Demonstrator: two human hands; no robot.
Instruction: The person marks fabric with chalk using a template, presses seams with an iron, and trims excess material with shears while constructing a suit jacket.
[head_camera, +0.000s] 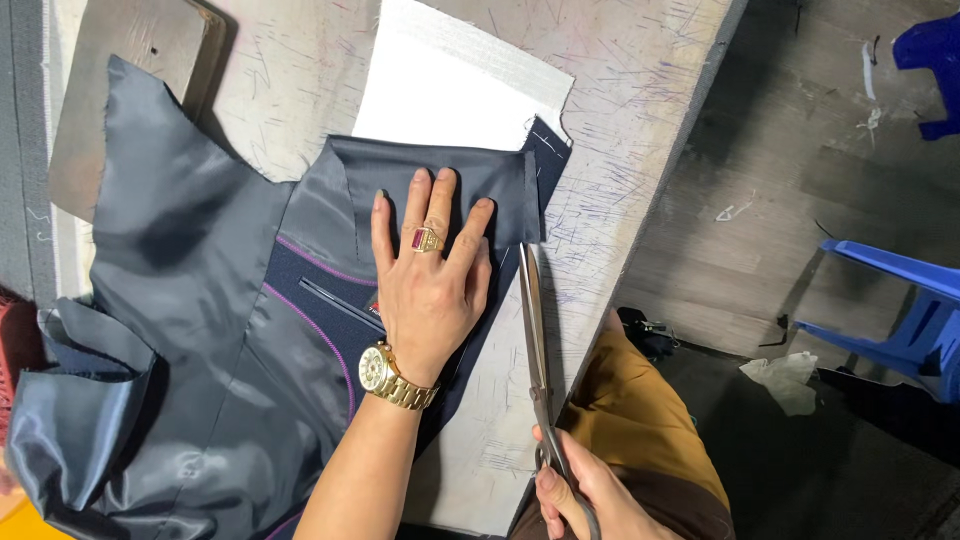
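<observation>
Pressing my left hand (430, 270) flat, fingers spread, on the dark jacket piece (250, 340), I grip long scissors (535, 340) in my right hand (585, 495) along the cloth's right edge. White interfacing (450, 85) lies beyond; the table edge (660, 200) runs close right, blue chair (900, 310) past it.

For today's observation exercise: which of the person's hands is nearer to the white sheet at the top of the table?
Left. The left hand lies flat on the dark garment just below the white sheet; the right hand holds the scissors at the table's near edge.
</observation>
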